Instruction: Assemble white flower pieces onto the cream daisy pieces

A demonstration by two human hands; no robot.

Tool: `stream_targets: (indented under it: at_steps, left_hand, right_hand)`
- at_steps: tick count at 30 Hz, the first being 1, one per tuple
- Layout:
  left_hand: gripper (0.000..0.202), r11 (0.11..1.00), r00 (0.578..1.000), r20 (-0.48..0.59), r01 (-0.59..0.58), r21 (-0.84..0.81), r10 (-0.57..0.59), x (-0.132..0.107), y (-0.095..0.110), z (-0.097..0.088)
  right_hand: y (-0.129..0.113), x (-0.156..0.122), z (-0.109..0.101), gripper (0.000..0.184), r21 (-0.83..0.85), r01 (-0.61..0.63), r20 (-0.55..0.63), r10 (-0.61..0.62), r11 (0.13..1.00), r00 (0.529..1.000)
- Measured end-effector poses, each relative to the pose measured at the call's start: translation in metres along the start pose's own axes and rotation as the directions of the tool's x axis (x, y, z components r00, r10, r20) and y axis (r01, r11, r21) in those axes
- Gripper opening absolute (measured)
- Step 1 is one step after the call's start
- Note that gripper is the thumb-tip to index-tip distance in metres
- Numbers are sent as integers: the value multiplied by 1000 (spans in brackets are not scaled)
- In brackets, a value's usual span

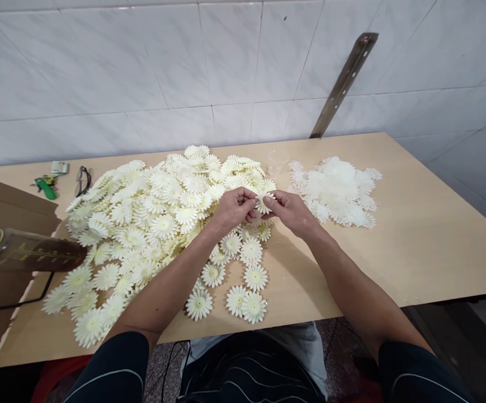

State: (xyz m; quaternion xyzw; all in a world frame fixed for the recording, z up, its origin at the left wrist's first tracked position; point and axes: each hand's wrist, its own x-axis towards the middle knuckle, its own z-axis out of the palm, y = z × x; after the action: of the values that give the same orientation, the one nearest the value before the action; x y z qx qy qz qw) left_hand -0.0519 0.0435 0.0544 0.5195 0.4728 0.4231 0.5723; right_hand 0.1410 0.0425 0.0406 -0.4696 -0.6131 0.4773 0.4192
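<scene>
Between my two hands, just above the table, is a white artificial daisy flower. My left hand pinches its left edge with thumb and fingers. My right hand grips the right side, thumb on top of the petals. A big heap of pale yellow-white daisy flowers spreads under and to the left of my hands. Several single flowers lie nearer the front edge, one of them a flower by my lap. Right of my right hand sits a smaller pile of whiter, translucent petal pieces.
The wooden table stands against a tiled wall. A metal bracket leans up the wall. At left are a green-handled tool, black-framed glasses, a cardboard box and a brown cylinder with markings.
</scene>
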Motion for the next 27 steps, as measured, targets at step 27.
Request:
stream_targets:
  at_steps: [27]
  left_hand:
    - [25,992,997,-50,59,-110,-65,-2,1,2]
  right_hand:
    - [2,-6,2,36,-461,326,-358,-509,825,783]
